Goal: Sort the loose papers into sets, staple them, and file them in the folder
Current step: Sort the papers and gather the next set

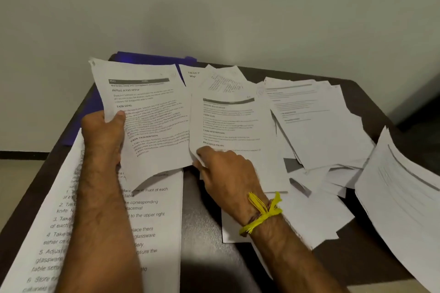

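Holding a white printed sheet with bold headings (142,112) up off the dark brown worktop (209,233), our left hand (104,133) grips its left edge, thumb curled over the front and the page bowing at its lower corner. Our right hand (226,171), with a yellow thread band (262,211) at the wrist, pinches the lower left corner of a second white printed sheet with a grey header bar (228,123), which overlaps the first sheet's right edge. Loose white papers (316,123) lie fanned in an untidy heap across the right half of the worktop, some overlapping, and a thicker curved stack (400,195) hangs over the right edge. A large white page of numbered steps (152,219) lies flat under our left forearm. Behind the raised sheet, a blue plastic folder (152,58) rests at the far left, against the pale wall (214,7), mostly hidden by paper.
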